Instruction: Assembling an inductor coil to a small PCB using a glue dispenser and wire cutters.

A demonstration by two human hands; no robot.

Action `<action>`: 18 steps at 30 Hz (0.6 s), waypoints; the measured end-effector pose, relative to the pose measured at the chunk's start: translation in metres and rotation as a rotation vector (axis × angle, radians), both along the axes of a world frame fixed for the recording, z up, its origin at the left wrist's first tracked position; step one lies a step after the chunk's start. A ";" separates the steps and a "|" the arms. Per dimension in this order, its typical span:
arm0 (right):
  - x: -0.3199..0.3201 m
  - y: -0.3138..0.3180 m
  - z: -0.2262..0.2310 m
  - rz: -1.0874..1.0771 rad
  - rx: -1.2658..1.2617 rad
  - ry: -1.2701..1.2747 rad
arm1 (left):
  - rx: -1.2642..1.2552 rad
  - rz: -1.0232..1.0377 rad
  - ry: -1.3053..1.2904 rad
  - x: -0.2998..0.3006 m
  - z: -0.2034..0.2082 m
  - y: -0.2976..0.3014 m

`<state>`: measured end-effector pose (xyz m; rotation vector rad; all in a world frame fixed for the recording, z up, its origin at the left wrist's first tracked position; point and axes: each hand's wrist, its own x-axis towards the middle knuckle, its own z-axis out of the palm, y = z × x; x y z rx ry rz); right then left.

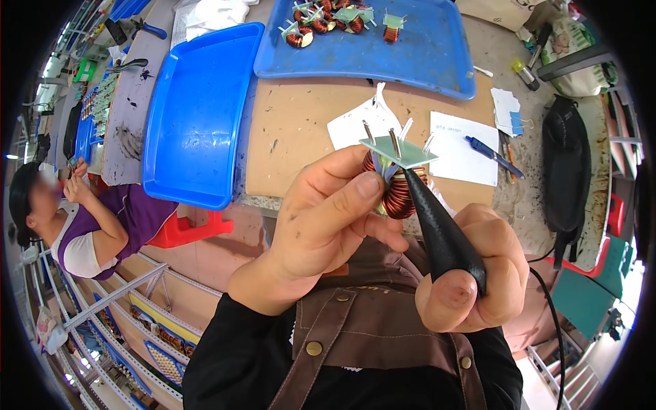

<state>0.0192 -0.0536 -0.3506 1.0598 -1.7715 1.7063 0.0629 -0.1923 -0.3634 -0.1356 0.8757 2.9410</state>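
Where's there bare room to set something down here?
Inside the left blue tray; on the brown board between that tray and the crumpled white paper; and along the near side of the rear blue tray. Crowded: the rear tray's far left, with wound coils, and the board's right, with a sheet and pen.

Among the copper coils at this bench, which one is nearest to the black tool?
The coil in the left hand, beside the tip of the black tool; the coils in the wide blue tray lie farther off, unheld.
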 end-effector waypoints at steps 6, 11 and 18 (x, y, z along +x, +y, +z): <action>0.000 -0.002 -0.001 0.018 -0.025 0.011 | -0.006 0.017 0.009 0.000 0.001 0.000; -0.001 0.000 0.002 0.055 -0.010 0.029 | -0.017 0.023 -0.018 0.001 0.003 0.001; 0.000 0.001 0.002 0.075 0.004 0.023 | -0.023 0.025 -0.022 0.001 0.002 0.000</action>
